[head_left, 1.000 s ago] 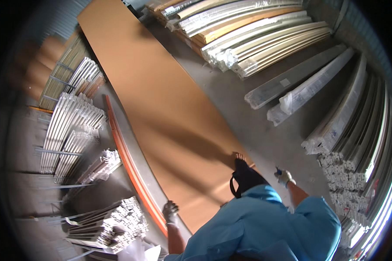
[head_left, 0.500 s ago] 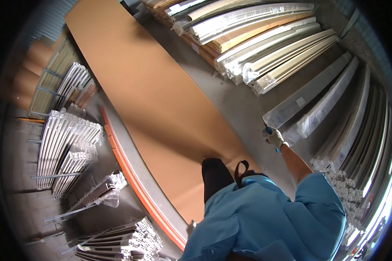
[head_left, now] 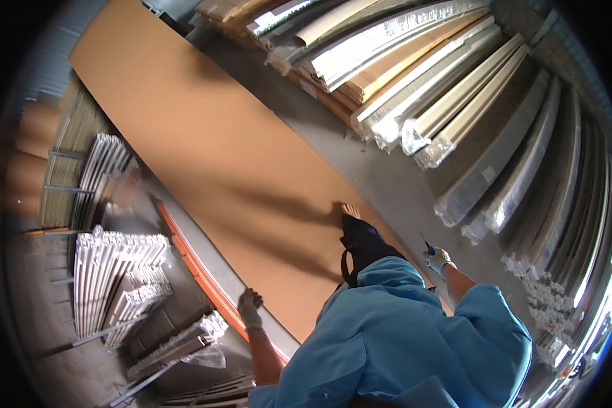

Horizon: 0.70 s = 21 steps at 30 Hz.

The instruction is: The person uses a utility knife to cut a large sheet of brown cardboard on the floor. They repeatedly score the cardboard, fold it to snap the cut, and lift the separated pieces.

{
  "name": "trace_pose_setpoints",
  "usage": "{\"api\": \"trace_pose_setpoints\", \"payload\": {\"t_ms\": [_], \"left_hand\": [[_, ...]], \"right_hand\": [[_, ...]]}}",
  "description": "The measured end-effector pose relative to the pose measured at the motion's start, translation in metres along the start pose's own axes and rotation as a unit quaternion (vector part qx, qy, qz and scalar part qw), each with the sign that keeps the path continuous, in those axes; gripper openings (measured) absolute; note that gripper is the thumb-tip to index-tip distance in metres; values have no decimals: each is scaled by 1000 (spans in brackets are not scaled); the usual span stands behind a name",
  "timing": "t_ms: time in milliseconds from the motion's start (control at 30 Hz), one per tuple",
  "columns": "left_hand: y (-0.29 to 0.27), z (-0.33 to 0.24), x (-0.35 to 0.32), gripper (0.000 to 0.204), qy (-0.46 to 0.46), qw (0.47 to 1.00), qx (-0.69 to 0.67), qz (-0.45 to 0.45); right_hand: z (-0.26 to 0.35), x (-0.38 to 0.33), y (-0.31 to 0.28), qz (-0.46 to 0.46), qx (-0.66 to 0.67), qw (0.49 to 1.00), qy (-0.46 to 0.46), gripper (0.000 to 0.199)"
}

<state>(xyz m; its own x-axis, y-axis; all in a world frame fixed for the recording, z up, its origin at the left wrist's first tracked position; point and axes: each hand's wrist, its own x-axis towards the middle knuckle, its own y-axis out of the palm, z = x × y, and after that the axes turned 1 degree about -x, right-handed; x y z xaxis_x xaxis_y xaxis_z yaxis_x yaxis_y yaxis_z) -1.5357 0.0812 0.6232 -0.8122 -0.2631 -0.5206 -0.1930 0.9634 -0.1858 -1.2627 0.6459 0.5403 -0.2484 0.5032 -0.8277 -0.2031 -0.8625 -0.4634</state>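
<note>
Under me runs a long brown cardboard sheet [head_left: 204, 136], reaching from my feet to the far left. My right hand [head_left: 441, 260], in a light glove, hangs beyond its right edge. Its fingers are closed round a blue-handled tool [head_left: 430, 250] with a thin pointed blade; the exact kind is too small to tell. At the sheet's left edge is my left hand [head_left: 250, 309], in a pale glove with dark fingertips. Its fingers look loosely apart, and nothing shows in them. My bare foot [head_left: 351, 211] stands on the cardboard.
A low orange rail [head_left: 204, 275] follows the sheet's left side. Beyond it, racks hold bundles of pale profiles [head_left: 119, 279]. Long wrapped packs [head_left: 428, 122] lie at the far right, with grey wrapped lengths [head_left: 496, 163] nearer me. Metal rack arms [head_left: 109, 331] jut out at left.
My left hand has come out from beside my body to the sheet's left edge. My right hand, still holding the tool, has moved down and slightly right. My foot now shows on the cardboard.
</note>
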Motion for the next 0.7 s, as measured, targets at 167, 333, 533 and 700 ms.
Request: {"api": "trace_pose_setpoints", "payload": {"t_ms": [167,333,533,700], "left_hand": [[77,-6,18,23,-118,982,70,128],[138,-26,14,22,118,853,470,194],[157,-112,86,17,-82,906,288,300],[123,-195,164,16,-261,845,171,436]], "right_hand": [[168,63,7,-23,-48,993,-105,23],[374,72,15,-7,-125,951,-282,30],[519,58,80,32,-167,920,-352,33],[544,31,140,110,-300,894,-315,35]]}}
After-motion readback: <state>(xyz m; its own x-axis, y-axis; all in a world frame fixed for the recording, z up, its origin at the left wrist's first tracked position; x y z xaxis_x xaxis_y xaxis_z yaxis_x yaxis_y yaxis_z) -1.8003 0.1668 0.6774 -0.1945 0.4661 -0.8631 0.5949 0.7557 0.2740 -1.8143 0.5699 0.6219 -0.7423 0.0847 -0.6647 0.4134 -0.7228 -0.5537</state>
